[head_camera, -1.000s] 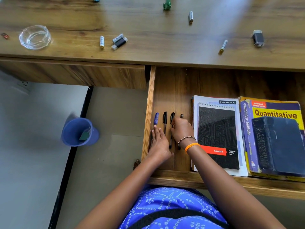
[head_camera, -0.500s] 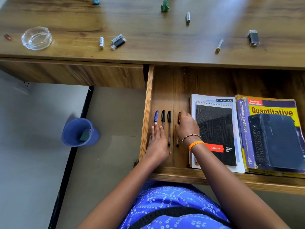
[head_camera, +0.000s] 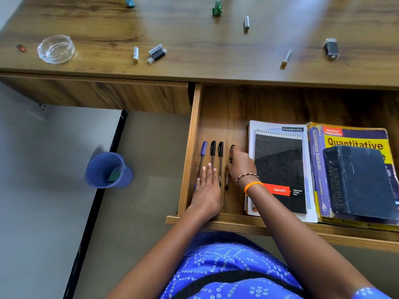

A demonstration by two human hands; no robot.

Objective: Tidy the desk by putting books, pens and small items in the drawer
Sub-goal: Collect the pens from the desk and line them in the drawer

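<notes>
The open drawer holds a blue-capped pen and two black-capped pens lying side by side. My left hand lies flat over the lower ends of the blue pen and the black one beside it. A fourth dark pen lies just right of them, and my right hand has its fingers closed around its middle. Right of the pens are a black spiral pad on a notebook, and a dark dictionary on a yellow aptitude book.
On the desk top lie batteries, a marker, a glass ashtray, a small black item, a green figure and a red bit. A blue bin stands on the floor.
The third pen went from tilted to straight beside the others. My right hand has shifted right onto the fourth pen. My left hand has stayed flat on the pens.
</notes>
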